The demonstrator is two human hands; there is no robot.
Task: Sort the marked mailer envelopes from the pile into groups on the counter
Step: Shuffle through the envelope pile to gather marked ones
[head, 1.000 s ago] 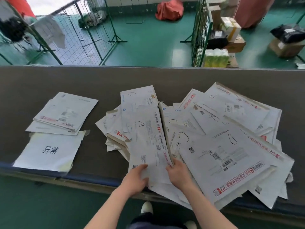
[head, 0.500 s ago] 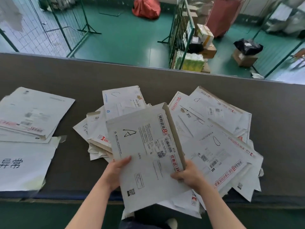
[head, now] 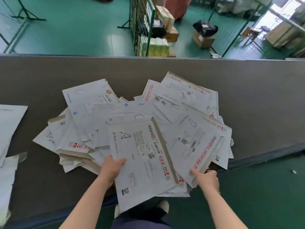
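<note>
A pile of white mailer envelopes [head: 99, 116] lies spread over the grey counter [head: 247, 96]. My left hand [head: 111, 168] grips the left edge of a white envelope marked "A" [head: 143, 161], lifted above the pile and hanging over the counter's near edge. My right hand [head: 206, 179] pinches the near corner of an envelope marked "D" [head: 196, 142] on the pile's right side, thumb on top. Other envelopes show marks: a "C" envelope [head: 87, 98] at the back left and another "D" envelope [head: 181, 91] at the back right.
At the left edge lie sorted envelopes [head: 11, 123] and a white sheet [head: 6, 179]. Behind the counter are a green floor, wire fence panels [head: 142, 25], cardboard boxes [head: 203, 39] and parcels. The counter's near edge has a blue rim [head: 264, 160].
My right hand let go of the "A" envelope and moved right to the "D" envelope's corner. My left hand alone holds the "A" envelope. The view shifted right.
</note>
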